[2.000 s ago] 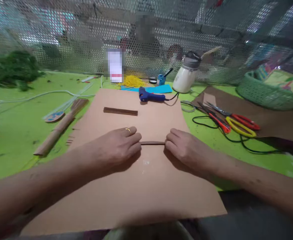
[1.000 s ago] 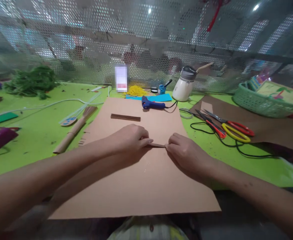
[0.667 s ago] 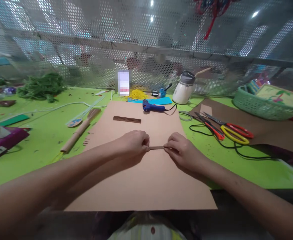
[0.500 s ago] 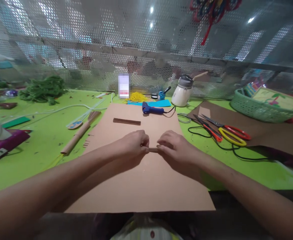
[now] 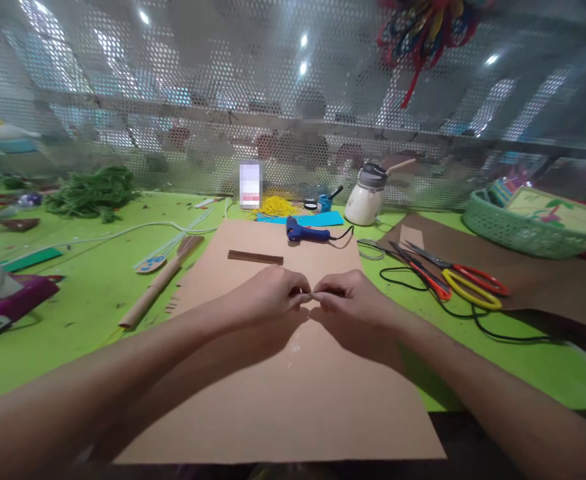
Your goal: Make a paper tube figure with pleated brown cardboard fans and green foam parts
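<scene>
My left hand (image 5: 289, 291) and my right hand (image 5: 340, 293) meet fingertip to fingertip above a large sheet of brown card (image 5: 273, 393). Both are closed in a pinch on a small brown paper strip (image 5: 311, 297), mostly hidden by the fingers. Beyond them on the card lies a flat bundle of dark brown strips (image 5: 255, 257). A blue glue gun (image 5: 307, 232) rests on its side at the card's far edge, its cord running right.
Scissors with red and yellow handles (image 5: 473, 283) and black cord lie right, beside a green basket (image 5: 513, 230). On the left are a rolled paper tube (image 5: 155, 287) and a purple power strip (image 5: 17, 307). A white jug (image 5: 365, 200) stands at the back.
My hands have come together, covering most of the strip that showed between them. The whole view has tilted slightly upward, so the table things sit lower in it.
</scene>
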The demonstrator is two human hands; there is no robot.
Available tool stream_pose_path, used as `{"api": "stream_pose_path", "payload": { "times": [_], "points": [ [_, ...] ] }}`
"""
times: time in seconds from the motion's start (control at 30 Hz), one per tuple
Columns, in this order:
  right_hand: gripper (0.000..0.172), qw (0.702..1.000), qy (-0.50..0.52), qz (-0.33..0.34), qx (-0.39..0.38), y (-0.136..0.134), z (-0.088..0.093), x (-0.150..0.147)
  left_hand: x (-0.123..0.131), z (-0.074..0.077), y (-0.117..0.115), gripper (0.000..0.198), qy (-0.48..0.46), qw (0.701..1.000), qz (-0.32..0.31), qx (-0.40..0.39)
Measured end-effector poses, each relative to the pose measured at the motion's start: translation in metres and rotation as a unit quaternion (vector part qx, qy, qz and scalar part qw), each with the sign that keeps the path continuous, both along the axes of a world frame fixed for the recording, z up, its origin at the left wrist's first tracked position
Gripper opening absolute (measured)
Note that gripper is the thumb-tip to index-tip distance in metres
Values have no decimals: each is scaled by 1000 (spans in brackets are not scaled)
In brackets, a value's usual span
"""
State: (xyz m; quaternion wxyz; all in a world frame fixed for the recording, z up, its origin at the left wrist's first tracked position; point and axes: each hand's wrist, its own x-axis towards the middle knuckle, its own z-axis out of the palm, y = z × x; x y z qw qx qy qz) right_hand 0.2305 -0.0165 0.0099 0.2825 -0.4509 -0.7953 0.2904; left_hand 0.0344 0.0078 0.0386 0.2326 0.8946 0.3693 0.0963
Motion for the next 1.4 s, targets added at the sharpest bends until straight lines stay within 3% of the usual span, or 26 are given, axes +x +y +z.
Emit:
{"api": "stream_pose_path", "payload": {
  "times": [0.27,0.37,0.6,0.77,1.0,1.27,1.4],
  "points": [
    [22,1000,-4,-6,-27,2,-1,14,-13,-6,24,17,-40,982,-12,-187],
    [22,996,20,-22,-83,4,-3,19,-20,-10,30,21,-59,964,11,-258],
    [26,973,107,-48,-197,8,-11,27,-27,-17,33,25,-112,936,32,-332],
    [37,950,144,-34,-273,10,-9,33,-26,-22,31,25,-137,933,34,-331],
    [33,911,221,38,-345,14,-14,40,-28,-35,34,22,-156,935,65,-312],
    [31,930,202,0,-306,14,-7,42,-25,-36,33,22,-238,901,74,-354],
    [29,914,256,-1,-314,14,-9,41,-23,-28,31,21,-308,879,92,-352]
  ]
}}
